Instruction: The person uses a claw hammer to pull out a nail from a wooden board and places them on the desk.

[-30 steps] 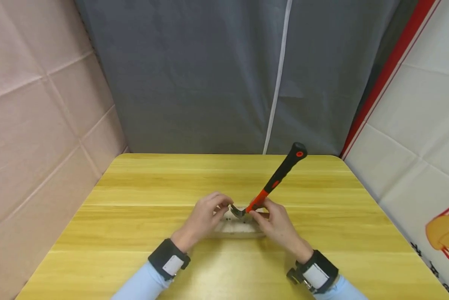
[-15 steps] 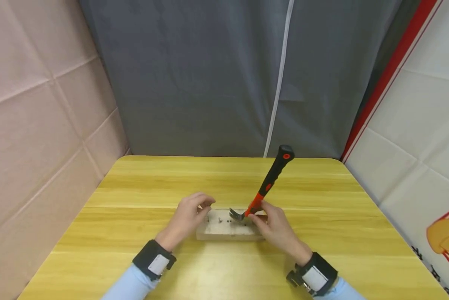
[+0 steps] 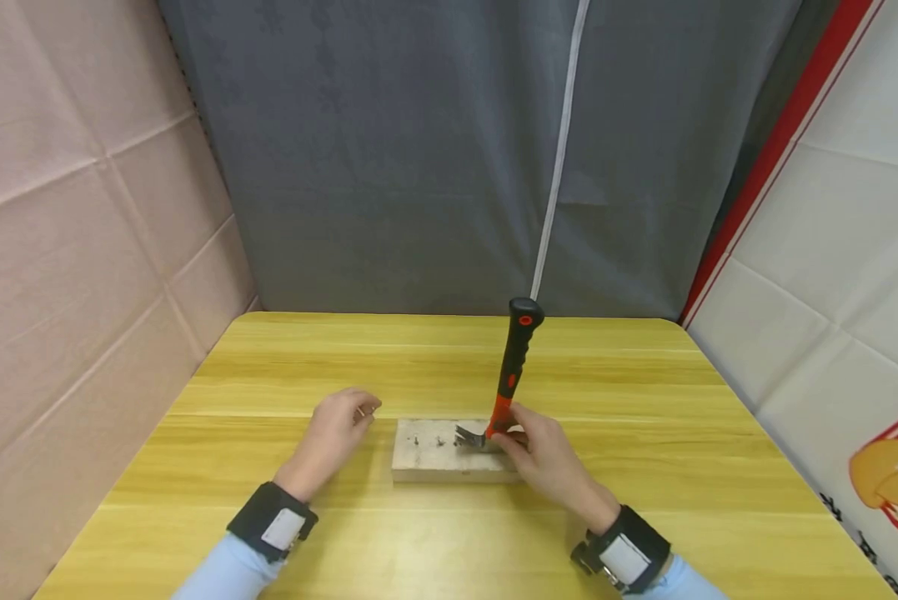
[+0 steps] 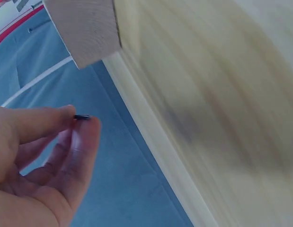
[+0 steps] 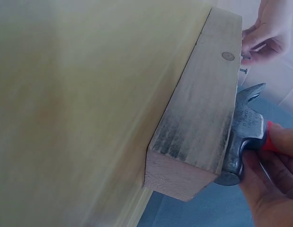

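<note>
My left hand (image 3: 332, 433) is over the table, left of a pale wooden block (image 3: 449, 475). Thumb and index finger pinch a small dark nail (image 4: 82, 117), most of it hidden by the fingertips. My right hand (image 3: 549, 454) grips a claw hammer (image 3: 519, 342) low on its red neck, close to the head. The hammer stands nearly upright, black handle up. Its steel head (image 5: 243, 123) lies against the block's top face, with the claw pointing left. Small nails (image 3: 439, 442) stick up from the block left of the claw.
The block lies on a yellow wood-grain table (image 3: 268, 367). A grey curtain (image 3: 381, 167) hangs behind the far edge. Light cloth walls (image 3: 103, 250) flank the table on both sides.
My left hand has moved left, away from the hammer and off the block, still pinching. The hammer's handle has swung left to nearly upright, while my right hand stays at its neck.
</note>
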The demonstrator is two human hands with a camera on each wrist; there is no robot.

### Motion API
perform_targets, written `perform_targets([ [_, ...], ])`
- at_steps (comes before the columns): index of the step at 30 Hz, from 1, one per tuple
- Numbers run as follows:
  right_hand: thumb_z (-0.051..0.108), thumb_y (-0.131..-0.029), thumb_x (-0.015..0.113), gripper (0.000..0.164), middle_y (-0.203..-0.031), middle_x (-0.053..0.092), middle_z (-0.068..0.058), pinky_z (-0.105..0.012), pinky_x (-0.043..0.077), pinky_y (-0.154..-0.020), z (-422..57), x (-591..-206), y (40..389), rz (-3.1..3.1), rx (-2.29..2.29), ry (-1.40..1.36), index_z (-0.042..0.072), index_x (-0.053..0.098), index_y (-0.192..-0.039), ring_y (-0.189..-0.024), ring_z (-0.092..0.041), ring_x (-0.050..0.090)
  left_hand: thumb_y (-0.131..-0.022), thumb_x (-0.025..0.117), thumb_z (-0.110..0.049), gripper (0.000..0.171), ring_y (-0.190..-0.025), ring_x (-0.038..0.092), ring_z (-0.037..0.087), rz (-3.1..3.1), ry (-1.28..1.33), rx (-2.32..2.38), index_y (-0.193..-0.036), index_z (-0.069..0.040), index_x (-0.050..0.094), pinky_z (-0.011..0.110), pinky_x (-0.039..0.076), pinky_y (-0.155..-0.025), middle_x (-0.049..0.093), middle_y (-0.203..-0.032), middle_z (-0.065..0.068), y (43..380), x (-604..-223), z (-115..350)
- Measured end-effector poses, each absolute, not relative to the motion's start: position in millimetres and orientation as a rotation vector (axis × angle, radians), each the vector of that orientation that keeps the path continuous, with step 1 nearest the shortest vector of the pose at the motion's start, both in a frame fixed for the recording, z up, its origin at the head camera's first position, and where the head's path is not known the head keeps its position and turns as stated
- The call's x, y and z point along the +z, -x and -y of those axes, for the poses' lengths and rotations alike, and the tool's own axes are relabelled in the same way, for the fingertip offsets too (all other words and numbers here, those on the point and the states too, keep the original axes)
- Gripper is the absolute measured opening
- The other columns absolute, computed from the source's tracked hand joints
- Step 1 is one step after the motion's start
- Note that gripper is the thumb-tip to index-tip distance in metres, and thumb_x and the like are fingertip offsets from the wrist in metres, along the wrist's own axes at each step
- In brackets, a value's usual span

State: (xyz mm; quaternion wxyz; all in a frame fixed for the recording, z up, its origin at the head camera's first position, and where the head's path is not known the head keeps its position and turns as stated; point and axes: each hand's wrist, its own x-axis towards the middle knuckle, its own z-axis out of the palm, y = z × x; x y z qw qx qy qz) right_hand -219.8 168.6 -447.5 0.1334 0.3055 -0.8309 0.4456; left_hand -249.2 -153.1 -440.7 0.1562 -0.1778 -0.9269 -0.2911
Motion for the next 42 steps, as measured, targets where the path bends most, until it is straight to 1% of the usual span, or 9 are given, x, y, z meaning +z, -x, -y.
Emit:
perform_targets([
  [5,-0.011,-0.090,0.072,0.025,-0.104,0.072,-0.015,-0.027,0.061,-0.079,-169,-446,221,2.419,1.302,-0.882,-0.001,0.062,-0.111,-0.094,-0.021,0.071,-0.084,0.074,0.011,0.018,-0.081,0.067,0.023,2.752,0.418,-0.803,-0.099,0.002,0.076,0.038,0.059,-0.070,0.072,-0.089,0.009,250,-444,166],
  [13,-0.009,-0.091,0.072,0.025,-0.106,0.072,-0.014,-0.028,0.060,-0.081,-171,-444,221,2.455,1.322,-0.858,-0.003,0.062,-0.113,-0.097,-0.024,0.071,-0.087,0.073,0.010,0.013,-0.088,0.071,0.032,2.835,0.346,-0.740,-0.098,0.005,0.076,0.046,0.060,-0.077,0.074,-0.095,0.018,251,-450,189],
  [17,-0.008,-0.092,0.072,0.025,-0.107,0.072,-0.015,-0.028,0.060,-0.081,-172,-443,221,2.467,1.326,-0.845,-0.003,0.062,-0.114,-0.098,-0.025,0.071,-0.088,0.072,0.010,0.011,-0.085,0.070,0.031,2.862,0.362,-0.725,-0.097,0.007,0.076,0.047,0.060,-0.076,0.074,-0.097,0.022,253,-451,198],
  [20,-0.008,-0.092,0.072,0.025,-0.107,0.072,-0.014,-0.027,0.060,-0.081,-173,-442,221,2.476,1.325,-0.835,-0.002,0.062,-0.114,-0.098,-0.025,0.071,-0.088,0.072,0.010,0.011,-0.084,0.069,0.030,2.886,0.356,-0.707,-0.098,0.008,0.075,0.047,0.060,-0.074,0.073,-0.097,0.023,255,-451,204],
  [26,-0.007,-0.092,0.072,0.026,-0.107,0.072,-0.013,-0.028,0.060,-0.082,-174,-441,220,2.496,1.327,-0.824,0.003,0.063,-0.113,-0.099,-0.024,0.070,-0.088,0.071,0.012,0.010,-0.091,0.070,0.037,2.942,0.294,-0.693,-0.097,0.008,0.074,0.049,0.060,-0.076,0.072,-0.097,0.024,257,-453,215],
  [31,-0.007,-0.092,0.072,0.025,-0.108,0.072,-0.013,-0.027,0.060,-0.081,-175,-441,220,2.509,1.337,-0.804,0.001,0.063,-0.114,-0.098,-0.022,0.071,-0.087,0.071,0.011,0.008,-0.082,0.067,0.031,2.946,0.277,-0.668,-0.093,0.006,0.074,0.048,0.059,-0.073,0.072,-0.094,0.022,261,-453,220],
  [34,-0.007,-0.092,0.072,0.025,-0.107,0.072,-0.011,-0.027,0.060,-0.081,-175,-441,221,2.512,1.334,-0.798,-0.001,0.063,-0.114,-0.098,-0.022,0.071,-0.086,0.071,0.011,0.007,-0.076,0.063,0.027,2.955,0.252,-0.682,-0.092,0.007,0.073,0.045,0.058,-0.069,0.072,-0.092,0.021,264,-452,223],
  [38,-0.007,-0.092,0.072,0.024,-0.107,0.072,-0.009,-0.027,0.060,-0.081,-175,-440,220,2.519,1.311,-0.795,-0.001,0.063,-0.114,-0.098,-0.022,0.071,-0.085,0.071,0.011,0.007,-0.072,0.061,0.025,2.980,0.215,-0.701,-0.091,0.008,0.072,0.041,0.056,-0.063,0.071,-0.088,0.020,266,-451,228],
  [42,-0.006,-0.092,0.073,0.023,-0.106,0.072,-0.007,-0.027,0.060,-0.081,-175,-440,220,2.527,1.307,-0.778,0.000,0.064,-0.113,-0.098,-0.021,0.071,-0.084,0.070,0.011,0.006,-0.073,0.060,0.028,2.983,0.216,-0.674,-0.088,0.007,0.072,0.041,0.054,-0.063,0.070,-0.087,0.020,268,-449,232],
])
